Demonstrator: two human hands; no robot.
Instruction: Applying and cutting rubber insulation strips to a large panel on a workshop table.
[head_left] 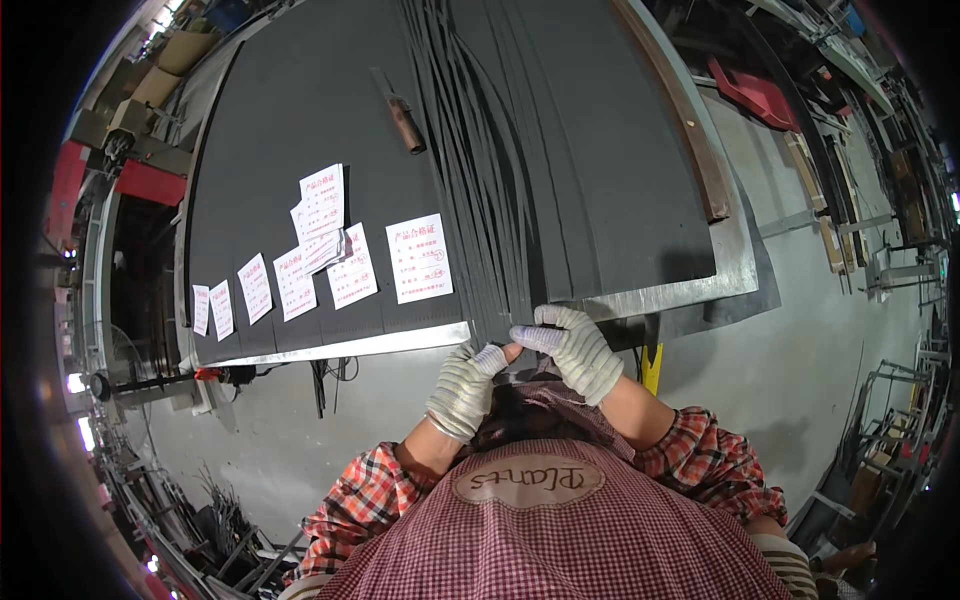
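Both my hands wear pale knit gloves and meet at the near edge of a work table. My left hand (463, 388) pinches the ends of several thin black rubber strips (500, 210) that run away across the dark table top (300, 110). My right hand (578, 350) is closed on the same strip ends just to the right. A wider black sheet (610, 170) lies beside the strips. What passes between the fingers is partly hidden.
Several white paper slips with red print (330, 255) lie on the left part of the table. A brown-handled tool (405, 122) rests farther back. A long metal bar (690, 130) lines the right side. Grey floor, racks and scrap strips surround the table.
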